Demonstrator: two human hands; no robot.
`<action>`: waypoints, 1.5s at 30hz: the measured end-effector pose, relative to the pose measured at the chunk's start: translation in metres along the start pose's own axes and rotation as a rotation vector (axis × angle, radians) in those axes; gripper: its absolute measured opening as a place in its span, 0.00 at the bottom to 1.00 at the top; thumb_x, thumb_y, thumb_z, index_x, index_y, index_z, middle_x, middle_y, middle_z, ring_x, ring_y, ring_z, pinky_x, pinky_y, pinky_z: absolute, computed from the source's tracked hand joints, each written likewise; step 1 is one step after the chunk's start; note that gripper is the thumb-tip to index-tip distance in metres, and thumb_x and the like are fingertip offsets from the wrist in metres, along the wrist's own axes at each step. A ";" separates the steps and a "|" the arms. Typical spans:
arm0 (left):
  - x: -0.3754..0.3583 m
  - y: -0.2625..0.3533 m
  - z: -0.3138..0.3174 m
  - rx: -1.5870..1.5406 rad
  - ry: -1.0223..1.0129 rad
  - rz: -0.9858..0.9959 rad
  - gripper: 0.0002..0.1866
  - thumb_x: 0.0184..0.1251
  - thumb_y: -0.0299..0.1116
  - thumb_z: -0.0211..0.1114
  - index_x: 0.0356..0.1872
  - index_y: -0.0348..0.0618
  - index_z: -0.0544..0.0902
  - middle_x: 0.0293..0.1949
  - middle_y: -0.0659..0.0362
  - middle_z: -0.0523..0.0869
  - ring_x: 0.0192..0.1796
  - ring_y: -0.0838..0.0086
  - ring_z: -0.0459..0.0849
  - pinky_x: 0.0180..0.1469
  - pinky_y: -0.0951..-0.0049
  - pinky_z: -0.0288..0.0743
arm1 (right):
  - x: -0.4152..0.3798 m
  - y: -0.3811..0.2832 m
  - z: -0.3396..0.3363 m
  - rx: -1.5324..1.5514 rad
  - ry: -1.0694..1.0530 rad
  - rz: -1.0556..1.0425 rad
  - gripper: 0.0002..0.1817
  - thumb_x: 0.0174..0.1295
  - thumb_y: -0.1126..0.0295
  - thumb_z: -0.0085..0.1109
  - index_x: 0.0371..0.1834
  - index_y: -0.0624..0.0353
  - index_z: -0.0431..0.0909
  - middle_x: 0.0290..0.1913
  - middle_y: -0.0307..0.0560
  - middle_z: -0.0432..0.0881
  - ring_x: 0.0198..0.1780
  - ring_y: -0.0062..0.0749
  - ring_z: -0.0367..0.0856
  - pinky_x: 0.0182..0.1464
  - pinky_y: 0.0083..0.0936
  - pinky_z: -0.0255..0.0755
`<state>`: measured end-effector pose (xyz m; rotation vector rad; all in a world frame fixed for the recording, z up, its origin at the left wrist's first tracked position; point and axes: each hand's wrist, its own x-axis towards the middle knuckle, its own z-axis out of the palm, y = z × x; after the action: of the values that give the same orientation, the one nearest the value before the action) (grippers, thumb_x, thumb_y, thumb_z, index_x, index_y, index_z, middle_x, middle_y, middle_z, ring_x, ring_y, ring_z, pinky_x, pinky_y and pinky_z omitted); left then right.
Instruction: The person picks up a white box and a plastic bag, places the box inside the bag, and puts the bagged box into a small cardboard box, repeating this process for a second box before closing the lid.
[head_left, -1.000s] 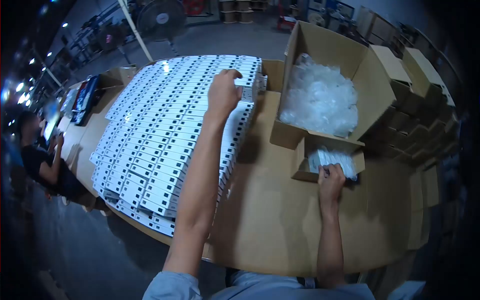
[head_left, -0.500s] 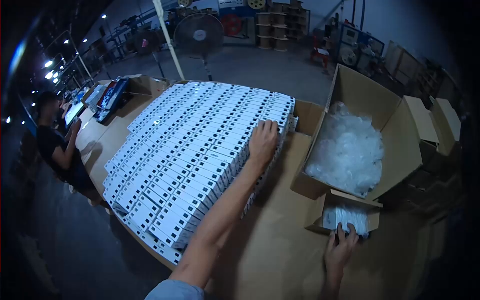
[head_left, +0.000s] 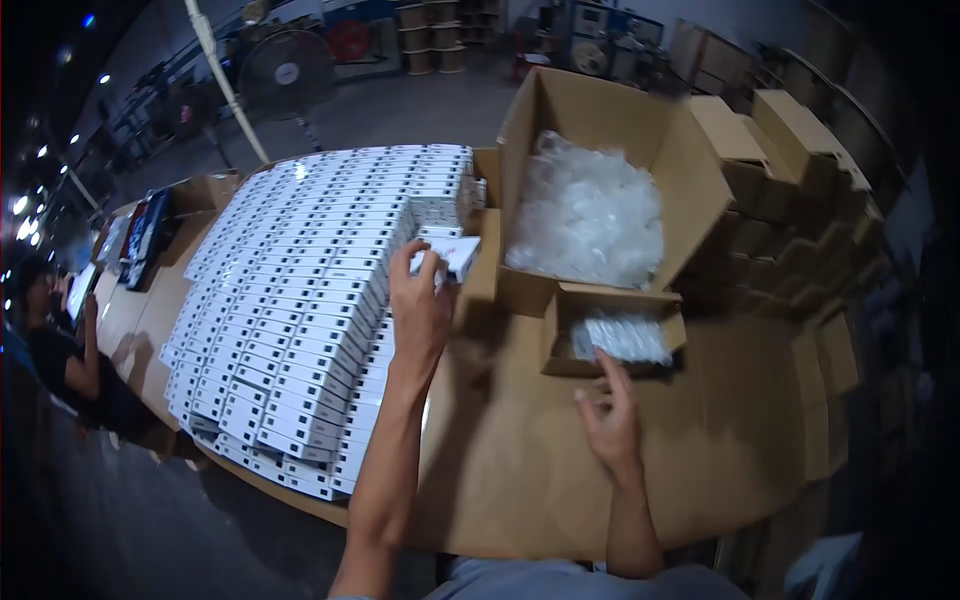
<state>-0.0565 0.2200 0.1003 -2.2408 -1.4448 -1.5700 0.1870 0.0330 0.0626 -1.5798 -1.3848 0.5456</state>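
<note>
My left hand (head_left: pixel 420 305) grips a few small white boxes (head_left: pixel 455 255) at the right edge of a big stack of white boxes (head_left: pixel 290 270). Their printed ends show beyond my fingers. Nearer the right side, my right hand (head_left: pixel 612 418) hovers at the front of a small cardboard carton (head_left: pixel 553 335), fingers apart and nothing in them. Its index fingertip overlaps the carton's front edge in this view. Inside that carton lies a row of clear plastic-wrapped items (head_left: pixel 625 338).
A large open carton (head_left: pixel 700 200) holds a heap of clear plastic bags (head_left: pixel 590 210) behind the small one. Folded brown cartons (head_left: pixel 800 220) are piled at the right. Brown board covers the table (head_left: pixel 730 430). A person (head_left: pixel 75 360) stands at the far left.
My left hand has taken boxes off the stack's right end and drawn them toward me. The right hand has pulled back from the wrapped items. The view has swung to the right.
</note>
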 end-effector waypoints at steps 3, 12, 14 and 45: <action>-0.064 0.066 -0.027 -0.182 -0.057 -0.145 0.15 0.54 0.15 0.72 0.44 0.36 0.83 0.57 0.46 0.80 0.57 0.48 0.83 0.58 0.57 0.79 | -0.018 -0.003 0.005 0.588 -0.279 0.158 0.39 0.69 0.73 0.63 0.82 0.55 0.59 0.70 0.51 0.74 0.51 0.28 0.81 0.51 0.25 0.80; -0.146 0.160 -0.018 -0.465 -0.567 -0.018 0.20 0.54 0.25 0.79 0.48 0.39 0.83 0.54 0.49 0.82 0.56 0.53 0.85 0.56 0.58 0.81 | -0.050 0.042 -0.008 0.785 -0.084 0.248 0.10 0.75 0.75 0.53 0.49 0.66 0.85 0.47 0.41 0.88 0.54 0.22 0.80 0.57 0.23 0.74; -0.117 0.160 -0.015 -0.564 -0.721 0.043 0.22 0.53 0.29 0.82 0.49 0.38 0.84 0.52 0.51 0.83 0.51 0.59 0.87 0.52 0.62 0.83 | -0.055 0.058 -0.034 0.525 -0.076 0.166 0.10 0.73 0.77 0.53 0.47 0.63 0.87 0.45 0.44 0.89 0.51 0.26 0.82 0.57 0.25 0.75; 0.098 0.119 0.161 -1.072 -0.419 -0.383 0.09 0.78 0.31 0.66 0.48 0.36 0.79 0.43 0.56 0.89 0.41 0.76 0.88 0.43 0.75 0.83 | -0.013 0.036 -0.088 0.171 0.257 -0.004 0.17 0.63 0.72 0.69 0.56 0.57 0.88 0.51 0.55 0.89 0.49 0.40 0.86 0.54 0.31 0.77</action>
<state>0.1467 0.2987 0.1484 -3.1216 -1.3175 -2.5742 0.2742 -0.0074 0.0696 -1.4528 -1.1184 0.4292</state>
